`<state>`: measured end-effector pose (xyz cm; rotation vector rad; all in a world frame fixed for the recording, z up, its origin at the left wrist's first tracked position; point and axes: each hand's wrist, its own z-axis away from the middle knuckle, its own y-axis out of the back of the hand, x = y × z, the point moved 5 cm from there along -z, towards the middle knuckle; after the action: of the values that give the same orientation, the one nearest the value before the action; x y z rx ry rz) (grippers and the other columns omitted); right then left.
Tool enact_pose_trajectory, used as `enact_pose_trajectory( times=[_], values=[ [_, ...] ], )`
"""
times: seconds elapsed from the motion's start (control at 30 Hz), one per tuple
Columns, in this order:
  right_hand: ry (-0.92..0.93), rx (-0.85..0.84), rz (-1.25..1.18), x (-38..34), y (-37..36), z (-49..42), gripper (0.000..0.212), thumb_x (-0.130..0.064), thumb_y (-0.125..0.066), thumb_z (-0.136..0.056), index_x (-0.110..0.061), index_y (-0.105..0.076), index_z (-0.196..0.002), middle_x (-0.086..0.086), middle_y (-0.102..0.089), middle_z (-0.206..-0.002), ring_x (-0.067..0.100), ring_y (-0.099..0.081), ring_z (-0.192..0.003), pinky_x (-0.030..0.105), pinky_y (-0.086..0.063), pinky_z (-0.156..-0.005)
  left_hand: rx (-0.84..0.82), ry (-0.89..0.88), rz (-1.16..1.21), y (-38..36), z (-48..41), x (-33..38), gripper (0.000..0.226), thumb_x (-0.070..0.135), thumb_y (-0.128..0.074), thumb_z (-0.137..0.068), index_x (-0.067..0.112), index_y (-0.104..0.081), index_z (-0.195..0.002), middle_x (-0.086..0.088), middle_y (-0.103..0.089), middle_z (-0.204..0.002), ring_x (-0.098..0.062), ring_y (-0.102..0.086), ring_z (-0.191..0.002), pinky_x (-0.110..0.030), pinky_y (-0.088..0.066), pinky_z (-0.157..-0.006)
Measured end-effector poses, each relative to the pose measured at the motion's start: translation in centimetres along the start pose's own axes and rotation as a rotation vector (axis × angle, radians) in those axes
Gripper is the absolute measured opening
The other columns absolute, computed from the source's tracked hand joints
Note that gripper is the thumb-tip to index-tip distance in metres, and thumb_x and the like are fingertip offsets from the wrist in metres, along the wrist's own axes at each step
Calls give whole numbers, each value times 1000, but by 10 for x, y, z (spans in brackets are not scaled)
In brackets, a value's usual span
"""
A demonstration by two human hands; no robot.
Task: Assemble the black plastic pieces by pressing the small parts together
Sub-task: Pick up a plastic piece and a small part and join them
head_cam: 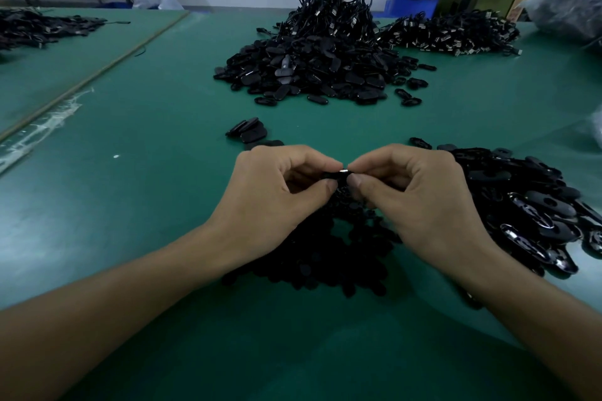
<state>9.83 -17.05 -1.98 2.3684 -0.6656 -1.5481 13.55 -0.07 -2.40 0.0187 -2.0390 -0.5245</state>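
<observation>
My left hand (277,195) and my right hand (420,202) meet above the green table (146,205). Between their thumbs and forefingers they pinch one small black plastic piece (337,174) with a shiny metal end. Most of that piece is hidden by my fingers. Beneath my hands lies a low heap of black plastic parts (325,254). A second heap of black oval shells (534,208) lies just right of my right hand.
A big mound of black shells (312,75) with cabled pieces on top (335,16) sits mid-table. More cabled connectors (456,32) lie at the back right. A few loose shells (249,132) lie ahead of my left hand. Another pile (35,26) is far left.
</observation>
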Motion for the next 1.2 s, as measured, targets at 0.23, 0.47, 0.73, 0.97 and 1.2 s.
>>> enact_pose_trajectory(
  times=[0.23,0.47,0.73,0.97,1.2],
  values=[
    [15,16,-20,-5,0,2,23,-11,-77,-85,-33,-75,-80,-16,-74,-75,3,-71,-71,17,-56,-69,2,-13,20,-2,1,3,20,13,-74,-83,28,-77,-96,11,-78,-85,-7,-74,-79,-22,-58,-76],
    [33,1,37,-9,-6,5,23,-9,-70,-88,-31,-71,-84,-18,-73,-78,4,-70,-71,14,-53,-64,7,3,42,-3,1,3,21,15,-74,-80,29,-76,-95,9,-78,-86,-8,-75,-82,-25,-59,-79],
    [24,-1,24,-9,-7,5,23,-15,-71,-87,-35,-61,-83,-13,-70,-80,9,-68,-73,25,-55,-65,-6,24,94,-4,-1,2,16,19,-73,-79,29,-76,-91,7,-78,-87,-11,-75,-82,-31,-59,-81],
    [0,83,84,-9,-5,8,28,-21,-76,-84,-36,-52,-78,-4,-72,-78,16,-70,-69,45,-59,-61,-4,-52,-16,-4,2,5,24,17,-72,-80,36,-72,-94,15,-77,-89,-3,-74,-83,-22,-58,-79],
    [19,-17,-15,-14,-11,10,26,-9,-61,-87,-35,-60,-82,-13,-75,-79,8,-73,-72,38,-63,-69,80,-147,-238,3,3,11,20,15,-72,-83,21,-76,-101,17,-75,-88,3,-70,-81,-29,-59,-78]
  ],
)
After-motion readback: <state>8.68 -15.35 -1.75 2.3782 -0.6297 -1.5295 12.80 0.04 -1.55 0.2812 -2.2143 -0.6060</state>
